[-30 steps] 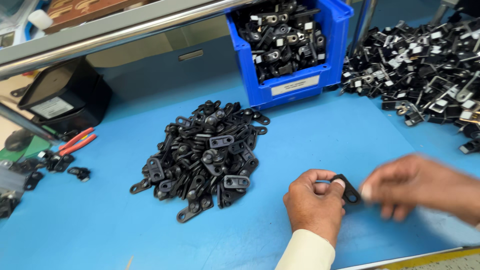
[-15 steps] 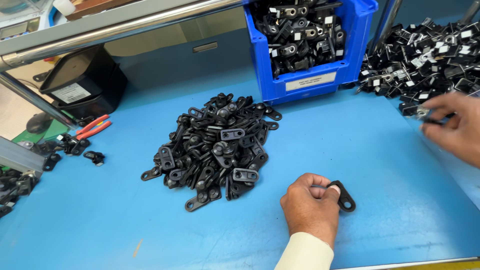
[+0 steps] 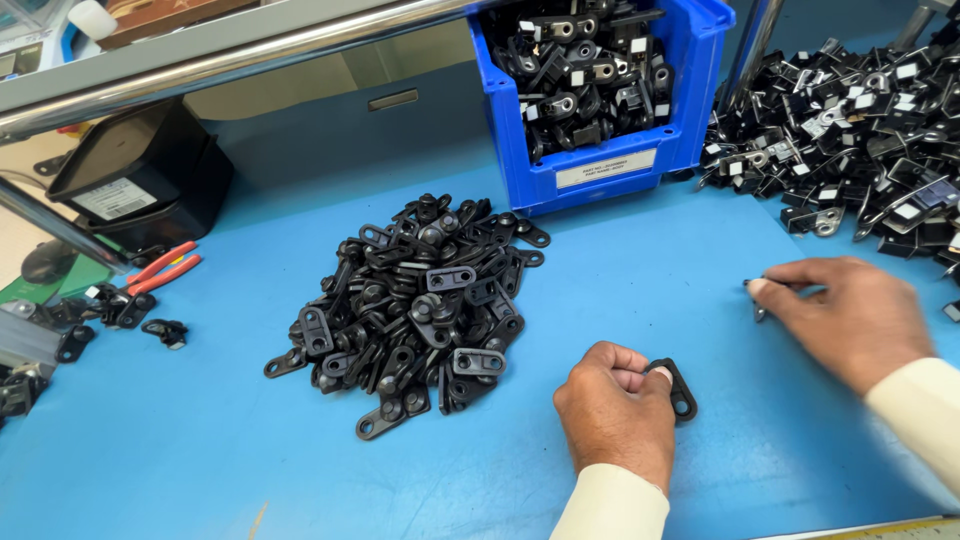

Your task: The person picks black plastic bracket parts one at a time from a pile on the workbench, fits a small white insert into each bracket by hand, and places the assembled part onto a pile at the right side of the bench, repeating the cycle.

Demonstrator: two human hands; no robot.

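Down on the blue bench [image 3: 200, 460], the left hand [image 3: 615, 415] sits fisted around a black bracket [image 3: 680, 388] while the right hand [image 3: 850, 315], farther right, pinches a small metal part [image 3: 757, 297].

Head view, steeply down, close over bench [image 3: 200, 480]

Open blue surface [image 3: 150, 470] along the near edge and left near corner; bare lane between the central pile of black brackets [image 3: 415, 310] and the right hand [image 3: 850, 315]. Far edge blocked by blue bin [image 3: 600, 165]; far right corner by heap of black parts [image 3: 860, 130]. Left edge cluttered: black box [image 3: 140, 185], red pliers [image 3: 160, 268].
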